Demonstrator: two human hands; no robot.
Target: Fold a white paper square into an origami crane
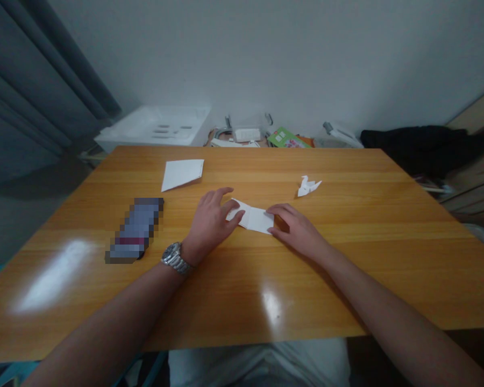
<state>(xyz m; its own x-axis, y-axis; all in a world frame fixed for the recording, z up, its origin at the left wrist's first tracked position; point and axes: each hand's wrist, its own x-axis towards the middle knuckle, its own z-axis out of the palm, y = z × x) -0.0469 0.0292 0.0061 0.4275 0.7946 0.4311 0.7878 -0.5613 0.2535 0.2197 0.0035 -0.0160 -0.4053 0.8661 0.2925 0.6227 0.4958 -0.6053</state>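
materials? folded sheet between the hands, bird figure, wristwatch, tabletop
Folded sheet: likely paper, matte white, with a visible crease.
Bird figure: probably paper too, white, with thin pointed parts.
Wristwatch: apparently metal, silvery and shiny, with a linked band.
Tabletop: wood or wood-look laminate; grain shows, and bright reflections suggest a glossy finish.

From my end, the left hand [213,219] and right hand [299,228] bar both ends of the folded paper [260,220]. On its near side I could pass over bare tabletop [234,287], between the forearms [358,288]. Beyond it, I'd have a lane between the loose sheet [181,174] leftward and the paper crane [307,186] rightward. A blurred, phone-like object [135,228] blocks well left of it.
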